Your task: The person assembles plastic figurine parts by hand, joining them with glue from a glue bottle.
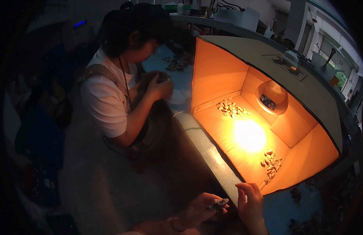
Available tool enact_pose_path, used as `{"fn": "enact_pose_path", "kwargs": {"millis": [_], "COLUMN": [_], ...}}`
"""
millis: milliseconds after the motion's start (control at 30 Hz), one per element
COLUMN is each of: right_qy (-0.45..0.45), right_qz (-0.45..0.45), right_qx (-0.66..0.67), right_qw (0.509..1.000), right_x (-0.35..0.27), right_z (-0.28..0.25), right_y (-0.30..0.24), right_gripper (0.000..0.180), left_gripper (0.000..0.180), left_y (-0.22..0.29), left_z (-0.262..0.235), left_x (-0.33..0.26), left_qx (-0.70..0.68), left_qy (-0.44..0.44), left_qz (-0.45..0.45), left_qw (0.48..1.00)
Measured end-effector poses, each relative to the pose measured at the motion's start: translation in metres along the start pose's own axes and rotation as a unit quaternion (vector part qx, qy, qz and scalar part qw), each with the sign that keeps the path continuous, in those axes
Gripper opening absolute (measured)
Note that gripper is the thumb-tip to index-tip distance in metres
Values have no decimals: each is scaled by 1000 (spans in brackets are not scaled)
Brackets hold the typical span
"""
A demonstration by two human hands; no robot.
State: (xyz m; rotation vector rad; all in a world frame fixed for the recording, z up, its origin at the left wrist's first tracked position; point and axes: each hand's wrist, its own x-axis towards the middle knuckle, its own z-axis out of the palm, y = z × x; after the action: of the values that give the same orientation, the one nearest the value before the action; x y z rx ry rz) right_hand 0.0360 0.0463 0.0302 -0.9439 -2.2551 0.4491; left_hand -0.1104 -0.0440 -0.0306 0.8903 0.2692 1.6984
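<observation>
My left hand (196, 208), at the lower middle, pinches a small clump (218, 204) with dark and pale parts; its kind I cannot make out. Just right of it is my right hand (251, 207), raised with thumb and fingers apart and nothing visible in it. It is by the near edge of an open-fronted cardboard box (213, 74), lit orange inside. Small pale, rounded pieces lie in the box in two heaps, one at the far left (231, 109) and the other at the near right (272, 166).
A dazzling white glow (250, 135) fills the box's middle; behind it is a dome-shaped fitting (273, 98). At the left a co-worker (109, 94) holds a dark piece (163, 77) in both hands. Dark clumps (179, 63) lie on a blue surface beyond. The pale bench edge (205, 141) runs diagonally.
</observation>
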Motion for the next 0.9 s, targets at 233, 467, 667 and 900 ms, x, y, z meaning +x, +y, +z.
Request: {"fn": "enact_pose_path", "kwargs": {"millis": [233, 467, 667, 900], "right_qy": [43, 46, 170, 256], "right_qz": [164, 198, 144, 163], "right_qx": [292, 386, 316, 444], "right_qw": [941, 900, 922, 843], "right_x": [-71, -96, -114, -115], "right_z": [-63, -81, -88, -100], "right_y": [2, 17, 40, 49], "right_gripper": [21, 16, 14, 18], "left_gripper": [27, 29, 57, 29], "left_y": [-20, -48, -64, -80], "left_z": [25, 57, 84, 98], "left_x": [13, 14, 9, 22], "left_qx": [4, -30, -5, -76], "left_qy": [-3, -64, -13, -87], "left_qz": [-83, -151, -291, -280], "left_qw": [997, 986, 957, 953]}}
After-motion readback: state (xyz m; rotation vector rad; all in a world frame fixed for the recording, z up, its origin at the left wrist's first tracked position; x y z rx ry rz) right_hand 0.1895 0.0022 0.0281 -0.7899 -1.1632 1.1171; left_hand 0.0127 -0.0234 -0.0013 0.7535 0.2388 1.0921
